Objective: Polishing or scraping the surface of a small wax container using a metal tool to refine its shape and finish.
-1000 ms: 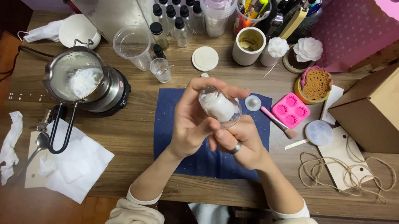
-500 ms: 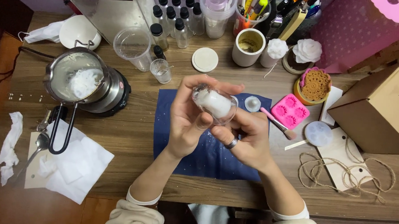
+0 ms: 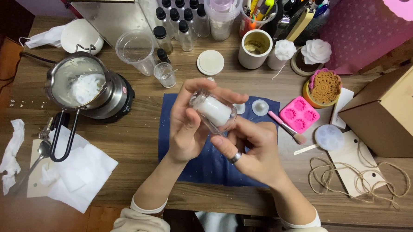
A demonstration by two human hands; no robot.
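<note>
Tilted further onto its side than half a second ago, a small clear glass jar (image 3: 212,110) filled with smooth white wax is held above a dark blue felt mat (image 3: 214,160) at the middle of a wooden table (image 3: 140,141). The jar is gripped by both bare hands: the left hand (image 3: 190,124) is wrapped around it from the side, fingers curled over its top, while the right hand (image 3: 251,148), marked by one metal ring (image 3: 235,156), is pressed against its underside with thumb and forefinger. Both wrists are raised off the mat, with cream sleeves seen at the lower edge. To the left, one steel pouring pot (image 3: 78,85) with a long black loop handle is set on a black round hot plate (image 3: 119,98), a white lump of wax seen inside. One spoon (image 3: 40,153) is laid on crumpled white paper towels (image 3: 74,170). Behind the hands, seven small black-capped bottles (image 3: 180,17) are clustered, beside one clear plastic cup (image 3: 136,50) and one small glass (image 3: 164,74). To the right, one pink silicone mould (image 3: 300,114), one loose coil of twine (image 3: 357,176) and one brown cardboard box (image 3: 394,110) are seen.
</note>
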